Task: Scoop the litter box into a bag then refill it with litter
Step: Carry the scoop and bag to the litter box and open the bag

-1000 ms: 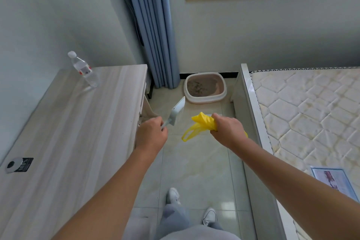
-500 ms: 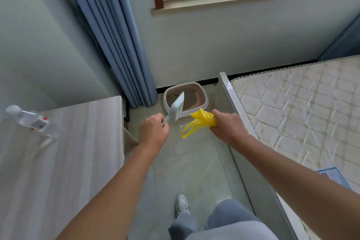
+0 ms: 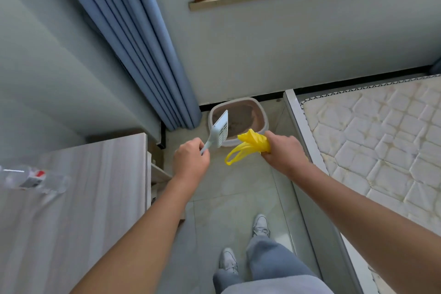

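A white-rimmed litter box [image 3: 261, 114] with brown litter sits on the tiled floor against the far wall, below the window. My left hand [image 3: 191, 160] grips the handle of a pale slotted litter scoop [image 3: 220, 130], whose blade stands up in front of the box's left side. My right hand [image 3: 284, 153] holds a bunched yellow plastic bag [image 3: 250, 144], its loops hanging to the left. Both hands are in the air, short of the box.
A wooden desk [image 3: 83, 198] with a blurred water bottle [image 3: 33, 179] stands on my left. A bare mattress [image 3: 377, 145] on a white frame runs along the right. Blue curtains [image 3: 143, 43] hang left of the box. My feet stand on the narrow tiled aisle [image 3: 226, 198] between them.
I have walked forward along the aisle, so the litter box is closer and the desk has slid back to my left. Both hands keep their hold on scoop and bag.
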Available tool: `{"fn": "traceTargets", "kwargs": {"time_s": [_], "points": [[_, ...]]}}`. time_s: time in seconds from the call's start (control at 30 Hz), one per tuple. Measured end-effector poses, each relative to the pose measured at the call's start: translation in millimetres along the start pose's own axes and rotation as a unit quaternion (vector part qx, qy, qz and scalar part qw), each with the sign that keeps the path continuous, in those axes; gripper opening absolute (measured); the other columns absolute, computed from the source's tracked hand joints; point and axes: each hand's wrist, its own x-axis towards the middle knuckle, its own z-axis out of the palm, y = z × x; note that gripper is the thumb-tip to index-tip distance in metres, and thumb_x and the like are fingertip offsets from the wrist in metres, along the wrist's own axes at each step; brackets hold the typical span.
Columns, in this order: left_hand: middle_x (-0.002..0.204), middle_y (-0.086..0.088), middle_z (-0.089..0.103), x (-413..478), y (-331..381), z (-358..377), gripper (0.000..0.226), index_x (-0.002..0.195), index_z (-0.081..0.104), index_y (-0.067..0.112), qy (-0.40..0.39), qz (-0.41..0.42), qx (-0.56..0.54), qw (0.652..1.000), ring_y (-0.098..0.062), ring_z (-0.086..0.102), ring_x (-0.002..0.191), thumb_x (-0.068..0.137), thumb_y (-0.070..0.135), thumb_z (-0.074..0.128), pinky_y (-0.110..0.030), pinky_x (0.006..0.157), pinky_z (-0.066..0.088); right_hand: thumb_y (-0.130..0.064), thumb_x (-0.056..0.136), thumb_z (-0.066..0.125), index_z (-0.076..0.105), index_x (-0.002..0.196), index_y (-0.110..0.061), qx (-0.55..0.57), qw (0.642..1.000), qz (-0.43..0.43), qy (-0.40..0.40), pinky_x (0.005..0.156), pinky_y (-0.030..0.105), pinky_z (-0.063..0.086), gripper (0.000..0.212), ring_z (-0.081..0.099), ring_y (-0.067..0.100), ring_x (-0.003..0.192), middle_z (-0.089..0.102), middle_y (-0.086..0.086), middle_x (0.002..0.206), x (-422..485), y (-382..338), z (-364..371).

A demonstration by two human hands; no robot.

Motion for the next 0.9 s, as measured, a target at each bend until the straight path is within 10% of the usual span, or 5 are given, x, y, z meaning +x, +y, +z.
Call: {"fn": "traceTargets", "kwargs": {"time_s": [0.9], "points": [[0.074, 0.003, 0.066, 160, -33, 128, 0.009, 0.079, 0.064, 0.016, -0.009, -0.047, -0.060, 0.997, -0.026, 0.058, 0.071, 0.086, 0.021, 0.064, -0.040, 0.064, 0.051, -0.036, 0.087, 0.062, 0.049, 0.093, -0.017, 0.096, 0.982, 0.144, -0.077, 0.062, 0.036, 0.035, 0.024, 0.063, 0.038, 0.080, 0.068, 0.009, 0.083, 143, 50, 141]]}}
